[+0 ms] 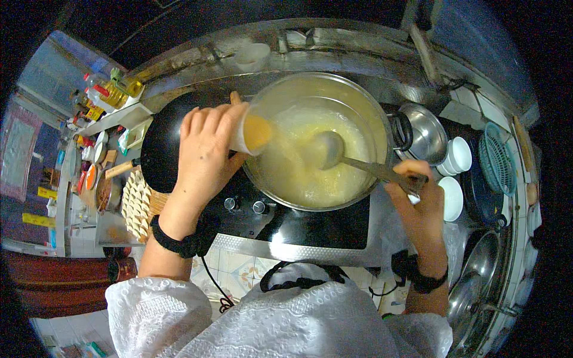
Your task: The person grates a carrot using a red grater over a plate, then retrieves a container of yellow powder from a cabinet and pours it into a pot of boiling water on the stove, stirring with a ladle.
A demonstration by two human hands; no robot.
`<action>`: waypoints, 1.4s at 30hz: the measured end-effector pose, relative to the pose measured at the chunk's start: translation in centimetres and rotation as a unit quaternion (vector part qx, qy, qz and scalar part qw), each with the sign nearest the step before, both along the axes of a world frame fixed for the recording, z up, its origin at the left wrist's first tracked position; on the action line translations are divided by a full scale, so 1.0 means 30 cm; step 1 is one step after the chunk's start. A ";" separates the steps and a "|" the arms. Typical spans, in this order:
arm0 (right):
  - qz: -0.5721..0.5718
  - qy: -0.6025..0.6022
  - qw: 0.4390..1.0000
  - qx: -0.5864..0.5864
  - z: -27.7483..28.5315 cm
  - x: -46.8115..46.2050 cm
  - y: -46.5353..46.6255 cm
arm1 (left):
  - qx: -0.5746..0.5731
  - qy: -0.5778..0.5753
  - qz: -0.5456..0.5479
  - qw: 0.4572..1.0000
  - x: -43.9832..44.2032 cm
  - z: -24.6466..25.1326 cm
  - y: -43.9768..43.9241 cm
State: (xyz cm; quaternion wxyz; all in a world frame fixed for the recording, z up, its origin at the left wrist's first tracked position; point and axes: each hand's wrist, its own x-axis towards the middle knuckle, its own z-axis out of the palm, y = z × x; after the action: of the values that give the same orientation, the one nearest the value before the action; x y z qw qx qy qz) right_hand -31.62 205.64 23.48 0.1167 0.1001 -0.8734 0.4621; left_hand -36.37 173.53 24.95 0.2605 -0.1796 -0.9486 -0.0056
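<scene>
A large steel pot on the stovetop holds a cloudy, pale yellow liquid. Tipped over its left rim is a small pale cup containing something orange-yellow; whether that is liquid or powder I cannot tell. My left hand grips this cup from its left side. In my right hand is the handle of a metal ladle, which crosses the pot's right rim. The ladle's bowl is in the liquid and blurred.
Left of the pot sits a black wok lid or pan, beside a tray of dumplings. Oil bottles stand at far left. A steel basin, white bowls, a blue-green plastic basket and a sink are on the right.
</scene>
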 end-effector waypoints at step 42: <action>0.019 0.045 0.998 0.031 -0.002 0.023 0.001 | -0.018 0.003 0.026 0.999 -0.004 -0.012 -0.003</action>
State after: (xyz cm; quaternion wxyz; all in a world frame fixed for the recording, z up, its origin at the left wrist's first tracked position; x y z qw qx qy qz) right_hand -30.92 205.67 23.43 0.1435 0.1408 -0.8792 0.4320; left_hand -36.49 173.44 24.58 0.2601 -0.1593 -0.9522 0.0188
